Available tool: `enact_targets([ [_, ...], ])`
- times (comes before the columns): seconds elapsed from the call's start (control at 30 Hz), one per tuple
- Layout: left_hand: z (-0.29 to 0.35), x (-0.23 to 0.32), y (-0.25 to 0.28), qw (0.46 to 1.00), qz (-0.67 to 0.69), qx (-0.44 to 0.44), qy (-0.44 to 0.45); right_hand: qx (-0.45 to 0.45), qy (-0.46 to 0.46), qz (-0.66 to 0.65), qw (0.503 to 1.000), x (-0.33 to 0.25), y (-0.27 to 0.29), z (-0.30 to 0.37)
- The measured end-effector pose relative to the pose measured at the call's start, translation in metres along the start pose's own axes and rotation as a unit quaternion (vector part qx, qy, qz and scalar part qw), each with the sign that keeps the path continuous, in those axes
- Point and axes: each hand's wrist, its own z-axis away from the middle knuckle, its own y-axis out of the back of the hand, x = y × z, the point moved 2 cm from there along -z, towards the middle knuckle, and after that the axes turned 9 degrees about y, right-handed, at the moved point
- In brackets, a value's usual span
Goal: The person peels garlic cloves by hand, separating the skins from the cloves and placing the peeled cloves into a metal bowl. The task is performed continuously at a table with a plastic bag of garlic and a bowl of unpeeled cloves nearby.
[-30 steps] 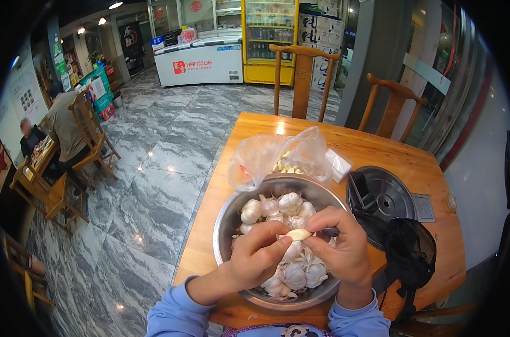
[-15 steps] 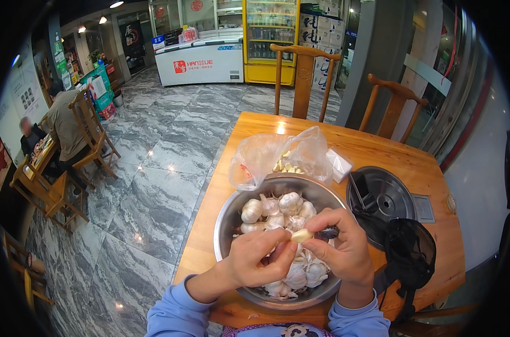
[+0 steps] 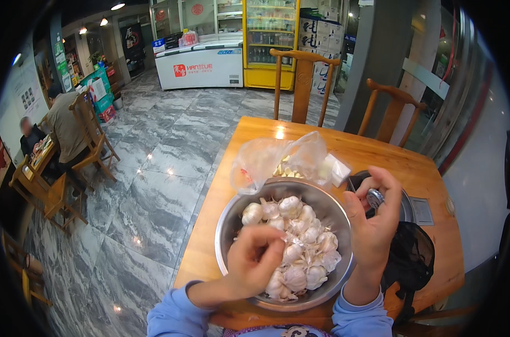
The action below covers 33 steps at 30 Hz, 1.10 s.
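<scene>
Whole garlic bulbs point(image 3: 294, 255) and loose skins fill a steel bowl point(image 3: 227, 202) in front of me. Over the bowl's left half is my left hand point(image 3: 256, 255), its fingers curled and its thumb and forefinger pinched together. Whatever sits in that pinch is too small to make out. My right hand point(image 3: 373, 224) is raised at the bowl's right rim, palm inward, thumb apart from the bent fingers. A small silver-and-dark object point(image 3: 374, 196) is held in those fingers; its kind is unclear. Peeled garlic cloves point(image 3: 288, 170) lie in a clear plastic bag point(image 3: 257, 160) behind the bowl.
Right of the bag stands a white box point(image 3: 337, 168). A dark round lid-like thing point(image 3: 408, 205) is partly behind my right hand. Near it lies a black mesh bag point(image 3: 410, 255). Wooden chairs point(image 3: 302, 84) stand beyond the table point(image 3: 207, 253); two people sit far left.
My hands have parted. The right has moved up and right, away from the left, with the small object still in its fingers. The peeled clove between them is out of sight.
</scene>
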Motion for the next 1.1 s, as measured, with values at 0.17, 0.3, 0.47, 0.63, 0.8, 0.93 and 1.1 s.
enact_targets([
  [0.17,-0.023,-0.034,0.013,0.83,0.408,0.096,0.368,-0.017,-0.014,-0.141,0.99,0.019,0.0,0.022],
  [0.3,-0.027,-0.042,0.013,0.843,0.401,0.013,0.357,-0.102,-0.071,-0.152,0.98,0.027,-0.009,0.03],
  [0.47,-0.023,-0.027,0.004,0.887,0.362,-0.05,0.284,-0.075,-0.118,-0.306,0.942,0.021,-0.021,0.031],
  [0.63,-0.02,-0.018,0.001,0.94,0.254,-0.021,0.228,-0.126,-0.078,-0.323,0.935,0.017,-0.023,0.029],
  [0.8,-0.016,-0.013,-0.011,0.976,0.153,-0.031,0.152,-0.263,0.009,-0.233,0.936,0.018,-0.023,0.029],
  [0.93,-0.014,-0.008,-0.023,0.981,0.128,0.027,0.143,-0.235,0.075,-0.189,0.95,0.017,-0.022,0.028],
  [1.1,-0.018,-0.013,-0.027,0.96,0.196,0.064,0.191,-0.177,0.08,-0.171,0.966,0.014,-0.018,0.027],
])
